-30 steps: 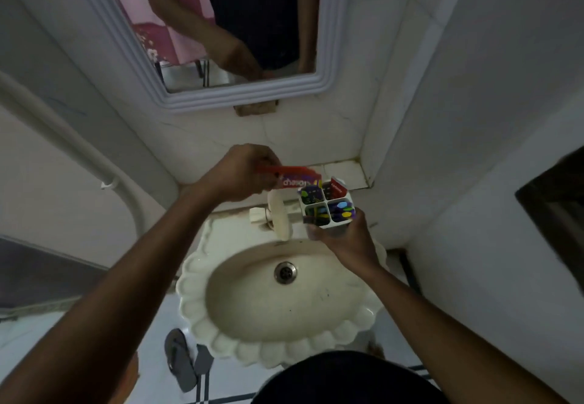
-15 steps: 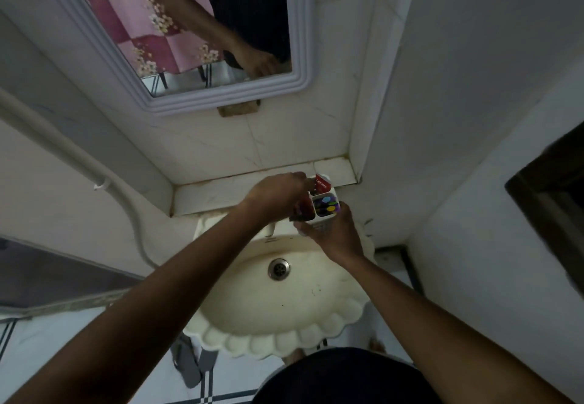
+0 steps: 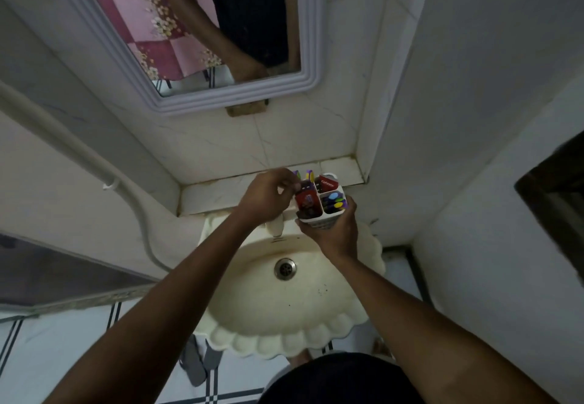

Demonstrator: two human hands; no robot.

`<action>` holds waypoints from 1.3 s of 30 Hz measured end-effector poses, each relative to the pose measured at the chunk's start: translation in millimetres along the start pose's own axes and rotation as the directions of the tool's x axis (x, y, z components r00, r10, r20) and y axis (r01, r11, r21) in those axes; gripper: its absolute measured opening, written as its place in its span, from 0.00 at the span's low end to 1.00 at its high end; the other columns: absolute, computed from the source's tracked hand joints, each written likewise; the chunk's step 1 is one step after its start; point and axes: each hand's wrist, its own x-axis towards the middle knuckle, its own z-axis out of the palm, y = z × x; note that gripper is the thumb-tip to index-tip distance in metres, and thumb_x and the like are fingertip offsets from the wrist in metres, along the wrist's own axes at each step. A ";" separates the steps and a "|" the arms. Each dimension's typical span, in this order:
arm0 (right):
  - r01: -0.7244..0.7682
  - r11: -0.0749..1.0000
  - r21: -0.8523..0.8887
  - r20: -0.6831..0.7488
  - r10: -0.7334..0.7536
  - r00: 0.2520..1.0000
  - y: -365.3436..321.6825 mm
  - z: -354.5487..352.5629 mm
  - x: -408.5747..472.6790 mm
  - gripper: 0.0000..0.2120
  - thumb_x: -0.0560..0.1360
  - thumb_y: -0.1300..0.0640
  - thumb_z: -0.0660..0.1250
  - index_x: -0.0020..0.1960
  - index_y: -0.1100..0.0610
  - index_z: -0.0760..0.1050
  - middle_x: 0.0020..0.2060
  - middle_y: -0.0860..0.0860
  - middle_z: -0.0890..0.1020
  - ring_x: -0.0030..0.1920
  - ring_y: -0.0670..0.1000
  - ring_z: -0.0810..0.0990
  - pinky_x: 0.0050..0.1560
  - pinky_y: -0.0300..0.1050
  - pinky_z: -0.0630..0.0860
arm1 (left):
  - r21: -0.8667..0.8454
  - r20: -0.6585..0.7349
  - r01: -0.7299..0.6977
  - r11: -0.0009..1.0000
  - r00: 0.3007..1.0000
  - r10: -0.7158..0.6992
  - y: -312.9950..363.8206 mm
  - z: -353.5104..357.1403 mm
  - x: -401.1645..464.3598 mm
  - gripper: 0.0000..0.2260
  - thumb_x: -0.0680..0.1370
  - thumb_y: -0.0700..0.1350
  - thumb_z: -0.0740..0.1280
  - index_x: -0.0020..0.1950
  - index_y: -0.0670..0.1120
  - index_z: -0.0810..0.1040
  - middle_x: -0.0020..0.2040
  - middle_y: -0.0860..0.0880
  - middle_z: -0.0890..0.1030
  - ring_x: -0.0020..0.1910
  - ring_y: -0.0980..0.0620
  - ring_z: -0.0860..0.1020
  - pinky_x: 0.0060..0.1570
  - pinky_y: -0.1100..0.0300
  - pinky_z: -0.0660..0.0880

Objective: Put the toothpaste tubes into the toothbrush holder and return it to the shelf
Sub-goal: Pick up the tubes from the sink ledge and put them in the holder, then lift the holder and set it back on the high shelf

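Observation:
A white toothbrush holder (image 3: 319, 222) with four compartments hangs above the back of the sink, gripped from below by my right hand (image 3: 335, 235). One red toothpaste tube (image 3: 327, 183) stands in its far right compartment. A second red toothpaste tube (image 3: 307, 202) stands in the near left compartment, with the fingers of my left hand (image 3: 267, 195) touching its top edge. Colourful toothbrush ends (image 3: 335, 201) fill the near right compartment. The white tiled shelf (image 3: 218, 193) runs along the wall just behind the holder.
A cream scalloped sink (image 3: 284, 305) with a metal drain (image 3: 285, 268) lies below my hands, its tap (image 3: 275, 226) partly hidden. A framed mirror (image 3: 202, 43) hangs above the shelf. A white pipe (image 3: 94, 160) runs down the left wall. Grey slippers (image 3: 199, 362) lie on the floor.
The tube, held flat in my left hand a second ago, now stands inside the holder. The holder has stayed in my right hand, close to the shelf.

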 end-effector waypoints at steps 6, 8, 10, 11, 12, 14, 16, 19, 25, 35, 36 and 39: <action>0.049 0.999 0.014 -0.101 -0.047 0.994 -14.3 -8.0 4.5 0.57 0.58 0.38 0.92 0.78 0.51 0.68 0.67 0.45 0.84 0.63 0.47 0.84 0.53 0.32 0.79 | 0.016 -0.094 -0.065 0.998 0.993 0.066 -0.2 -4.1 -12.4 0.10 0.85 0.49 0.70 0.62 0.46 0.86 0.59 0.51 0.88 0.60 0.51 0.85 0.63 0.49 0.81; 0.090 0.996 0.018 -0.154 -0.087 0.984 -22.3 -20.7 5.4 0.58 0.55 0.33 0.89 0.77 0.50 0.69 0.65 0.42 0.82 0.59 0.42 0.84 0.54 0.34 0.80 | 0.034 -0.135 -0.098 0.995 0.986 0.101 1.8 -6.3 -14.3 0.12 0.85 0.49 0.70 0.64 0.46 0.85 0.61 0.50 0.88 0.62 0.49 0.85 0.64 0.48 0.80; 0.140 0.990 0.018 -0.204 -0.134 0.970 -34.9 -37.3 6.8 0.58 0.53 0.30 0.87 0.76 0.49 0.70 0.63 0.39 0.81 0.56 0.32 0.81 0.52 0.26 0.77 | 0.050 -0.151 -0.135 0.990 0.978 0.141 7.0 -9.0 -15.2 0.13 0.85 0.51 0.69 0.67 0.47 0.84 0.63 0.50 0.87 0.64 0.49 0.84 0.64 0.49 0.80; 0.169 0.986 0.014 -0.224 -0.161 0.961 -43.2 -46.3 7.8 0.57 0.53 0.29 0.86 0.76 0.48 0.71 0.64 0.39 0.81 0.56 0.30 0.80 0.51 0.24 0.76 | 0.055 -0.152 -0.149 0.987 0.976 0.156 12.0 -10.7 -15.5 0.14 0.85 0.52 0.69 0.68 0.47 0.84 0.64 0.50 0.86 0.65 0.50 0.84 0.65 0.50 0.80; 0.194 0.981 0.012 -0.249 -0.185 0.951 -52.0 -54.5 9.1 0.56 0.53 0.29 0.86 0.75 0.48 0.72 0.64 0.39 0.82 0.55 0.32 0.81 0.52 0.25 0.77 | 0.060 -0.153 -0.160 0.985 0.974 0.168 17.7 -12.8 -15.6 0.15 0.85 0.53 0.69 0.68 0.48 0.84 0.65 0.51 0.86 0.66 0.50 0.83 0.65 0.49 0.79; 0.240 0.971 0.003 -0.314 -0.227 0.922 -72.2 -72.1 9.5 0.53 0.53 0.29 0.85 0.72 0.46 0.74 0.63 0.42 0.84 0.57 0.42 0.85 0.54 0.37 0.81 | 0.067 -0.173 -0.173 0.983 0.968 0.182 32.4 -18.7 -18.3 0.15 0.85 0.53 0.69 0.69 0.48 0.83 0.67 0.51 0.85 0.67 0.49 0.82 0.68 0.46 0.78; 0.287 0.958 0.003 -0.344 -0.269 0.900 -93.9 -90.3 9.4 0.51 0.53 0.29 0.86 0.71 0.45 0.74 0.63 0.42 0.85 0.59 0.46 0.86 0.54 0.38 0.81 | 0.066 -0.205 -0.169 0.983 0.962 0.179 50.3 -26.0 -24.0 0.16 0.85 0.53 0.69 0.70 0.48 0.83 0.67 0.51 0.85 0.69 0.49 0.82 0.69 0.44 0.77; 0.378 0.926 0.016 -0.336 -0.351 0.874 -127.9 -118.6 11.2 0.52 0.55 0.29 0.87 0.72 0.46 0.74 0.63 0.42 0.85 0.59 0.46 0.85 0.49 0.24 0.75 | 0.088 -0.270 -0.176 0.981 0.943 0.193 78.2 -41.0 -32.1 0.17 0.85 0.54 0.69 0.70 0.49 0.82 0.68 0.51 0.85 0.69 0.49 0.82 0.69 0.43 0.77; 0.510 0.859 0.043 -0.323 -0.471 0.821 -197.8 -180.5 -4.0 0.52 0.53 0.23 0.81 0.70 0.46 0.74 0.61 0.41 0.83 0.56 0.46 0.83 0.45 0.28 0.72 | 0.119 -0.424 -0.178 0.977 0.880 0.212 147.5 -74.2 -54.0 0.18 0.85 0.56 0.69 0.70 0.48 0.82 0.67 0.50 0.85 0.67 0.49 0.82 0.67 0.50 0.78; 0.684 0.729 0.033 -0.349 -0.633 0.691 -332.5 -286.6 -48.7 0.50 0.53 0.19 0.78 0.66 0.46 0.74 0.57 0.42 0.83 0.53 0.48 0.85 0.47 0.42 0.79 | 0.284 -0.564 -0.254 0.924 0.736 0.376 278.7 -164.4 -87.0 0.19 0.85 0.57 0.67 0.71 0.48 0.80 0.69 0.48 0.84 0.66 0.49 0.82 0.64 0.47 0.80; 0.697 0.716 0.028 -0.360 -0.644 0.676 -350.3 -294.8 -51.9 0.50 0.53 0.19 0.78 0.65 0.45 0.73 0.57 0.42 0.83 0.53 0.48 0.85 0.48 0.43 0.80 | 0.299 -0.572 -0.274 0.914 0.715 0.402 292.2 -178.5 -85.7 0.19 0.85 0.58 0.67 0.71 0.49 0.80 0.70 0.48 0.83 0.67 0.49 0.81 0.64 0.47 0.80; 0.741 0.671 0.031 -0.394 -0.673 0.626 -409.0 -319.5 -61.2 0.49 0.53 0.19 0.79 0.65 0.45 0.73 0.56 0.42 0.84 0.52 0.47 0.85 0.44 0.42 0.78 | 0.330 -0.588 -0.324 0.886 0.664 0.462 333.9 -225.5 -81.9 0.20 0.85 0.59 0.65 0.73 0.50 0.78 0.71 0.48 0.82 0.65 0.53 0.80 0.64 0.49 0.80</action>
